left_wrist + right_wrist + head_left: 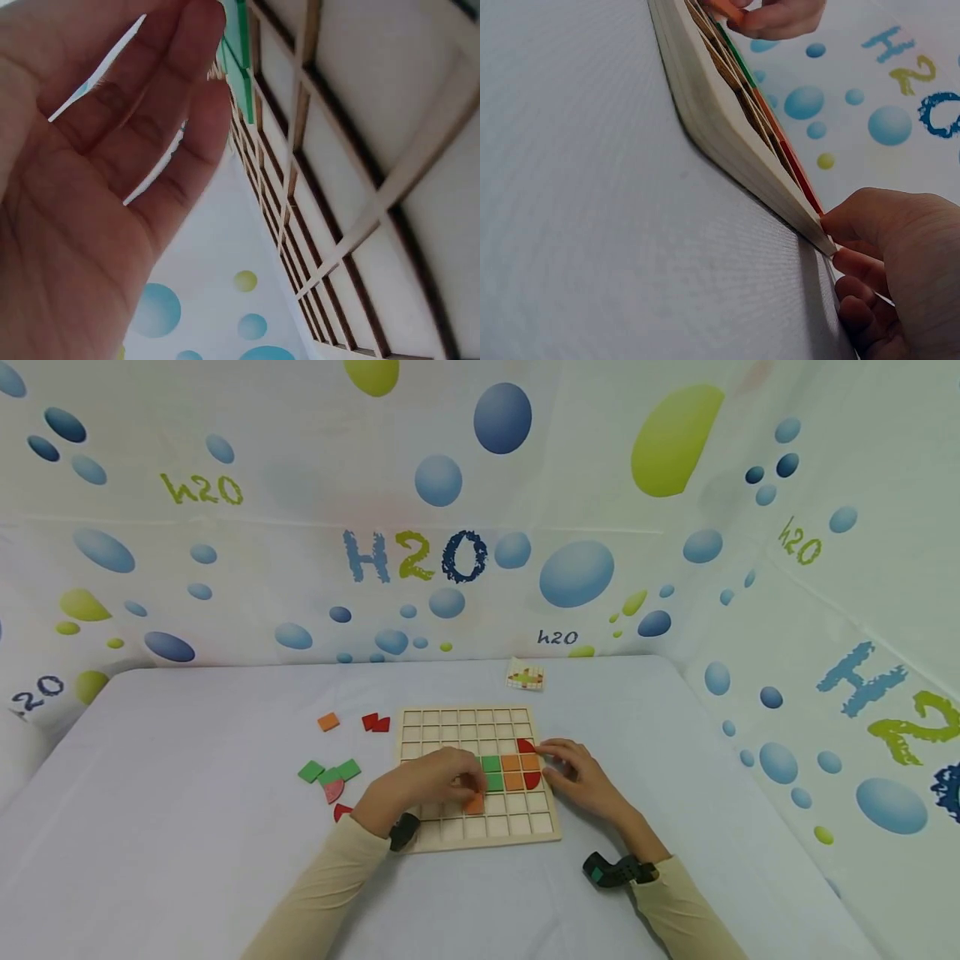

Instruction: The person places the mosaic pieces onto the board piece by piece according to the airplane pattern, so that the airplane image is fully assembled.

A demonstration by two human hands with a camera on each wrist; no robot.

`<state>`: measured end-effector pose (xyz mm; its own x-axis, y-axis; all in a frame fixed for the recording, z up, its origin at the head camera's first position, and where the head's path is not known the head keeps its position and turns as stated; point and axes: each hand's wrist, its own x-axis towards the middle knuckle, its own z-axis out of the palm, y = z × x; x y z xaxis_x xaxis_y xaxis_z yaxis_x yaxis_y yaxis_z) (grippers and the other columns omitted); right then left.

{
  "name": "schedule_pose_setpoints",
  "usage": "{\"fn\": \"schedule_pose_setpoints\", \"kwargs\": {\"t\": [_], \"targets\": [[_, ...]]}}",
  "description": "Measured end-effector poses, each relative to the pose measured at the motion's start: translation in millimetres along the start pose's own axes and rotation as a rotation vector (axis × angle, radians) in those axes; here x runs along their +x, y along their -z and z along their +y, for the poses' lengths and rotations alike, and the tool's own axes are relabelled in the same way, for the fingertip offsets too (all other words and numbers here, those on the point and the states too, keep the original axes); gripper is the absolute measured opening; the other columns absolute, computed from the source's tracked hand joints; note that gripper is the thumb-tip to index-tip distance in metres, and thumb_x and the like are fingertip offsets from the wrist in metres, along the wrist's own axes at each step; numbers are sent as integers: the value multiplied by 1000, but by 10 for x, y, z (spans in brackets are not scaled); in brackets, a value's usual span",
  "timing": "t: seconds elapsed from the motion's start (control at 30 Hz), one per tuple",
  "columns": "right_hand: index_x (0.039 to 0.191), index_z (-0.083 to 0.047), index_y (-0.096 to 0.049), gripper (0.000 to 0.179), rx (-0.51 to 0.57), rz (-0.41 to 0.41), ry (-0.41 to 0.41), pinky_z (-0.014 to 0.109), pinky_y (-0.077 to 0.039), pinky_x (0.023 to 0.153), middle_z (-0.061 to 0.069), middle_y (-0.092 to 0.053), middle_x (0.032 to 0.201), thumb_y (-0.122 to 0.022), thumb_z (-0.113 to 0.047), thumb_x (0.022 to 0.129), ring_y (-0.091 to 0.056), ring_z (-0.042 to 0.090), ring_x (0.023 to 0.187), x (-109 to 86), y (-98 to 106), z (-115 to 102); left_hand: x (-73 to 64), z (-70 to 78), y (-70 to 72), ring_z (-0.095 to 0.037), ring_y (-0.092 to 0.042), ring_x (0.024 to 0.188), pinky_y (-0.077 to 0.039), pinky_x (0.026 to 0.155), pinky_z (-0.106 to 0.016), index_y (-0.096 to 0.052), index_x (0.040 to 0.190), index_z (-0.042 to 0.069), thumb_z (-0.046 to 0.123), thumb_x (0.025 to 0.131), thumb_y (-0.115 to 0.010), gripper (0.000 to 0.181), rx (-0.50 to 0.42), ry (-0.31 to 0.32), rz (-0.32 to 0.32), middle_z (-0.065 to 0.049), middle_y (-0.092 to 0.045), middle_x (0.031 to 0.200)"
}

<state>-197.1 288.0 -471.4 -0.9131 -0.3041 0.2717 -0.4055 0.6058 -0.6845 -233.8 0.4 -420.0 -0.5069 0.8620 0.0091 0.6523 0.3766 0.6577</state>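
Orange tile (474, 805), over the near half of the gridded board (517, 822): I see it pinched in the left hand (438, 777). The right hand (587, 783), fingers loosely bent, touches the board's right edge (gripping nothing, by my view). Green tiles (348, 769) lie left on the table (187, 827); beyond the board, a picture card (526, 677).

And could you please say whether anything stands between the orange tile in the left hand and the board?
Nothing visible does: the left hand holds the orange tile over the board, beside bare cells. The right hand is at the board's right edge, off that path. Cells beneath the left hand are hidden.
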Motion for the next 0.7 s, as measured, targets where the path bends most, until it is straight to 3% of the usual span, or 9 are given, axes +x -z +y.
{"fn": "schedule_pose_setpoints", "kwargs": {"t": [0.23,0.7], "targets": [[127,-3,-62,35,8,-8,-2,27,-41,74,16,-56,131,-64,-10,93,-47,20,92,0,10,-7,-17,44,-20,-8,-57,81,-50,78,-23,-72,97,8,9,88,-71,9,11,53,-14,5,-64,89],[127,-2,-62,35,13,-11,-10,27,-42,76,17,-56,131,-64,-9,93,-48,21,96,-4,8,-23,-74,60,-20,-10,-57,84,-50,80,-27,-73,98,10,10,88,-71,9,100,91,-1,5,-64,92]]}}
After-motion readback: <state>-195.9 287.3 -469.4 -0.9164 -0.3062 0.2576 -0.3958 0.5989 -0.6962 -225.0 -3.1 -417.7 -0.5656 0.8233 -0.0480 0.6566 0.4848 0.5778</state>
